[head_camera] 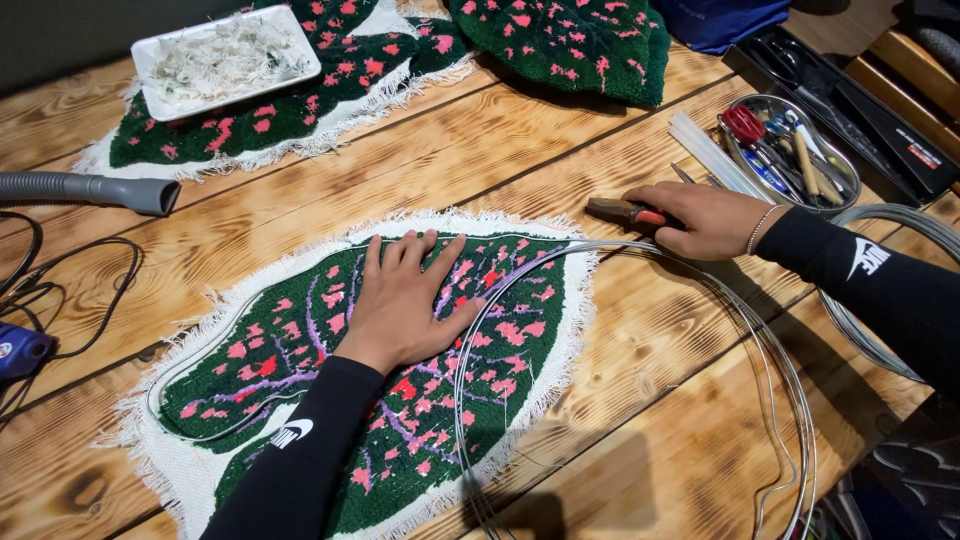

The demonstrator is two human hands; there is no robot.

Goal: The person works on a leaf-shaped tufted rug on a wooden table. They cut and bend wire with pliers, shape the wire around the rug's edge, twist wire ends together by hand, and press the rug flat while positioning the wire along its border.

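My left hand [405, 300] lies flat with fingers spread on a leaf-shaped tufted rug [330, 385], dark green with pink spots, purple veins and a white fringed border. A thin silver wire [640, 262] runs along the rug's outline and loops in a big coil over the table to the right. My right hand [705, 218] rests on the wooden table just past the rug's tip, closed around pliers [615, 211] with an orange-and-dark handle. Both arms wear black sleeves.
A grey vacuum nozzle [95, 189] and black cables [60, 275] lie at left. Two more leaf rugs [310, 95] sit at the back, one bearing a white tray of scraps [225, 60]. A metal tool tray [790, 150], clear sticks [710, 155] and another wire coil [880, 215] are at right.
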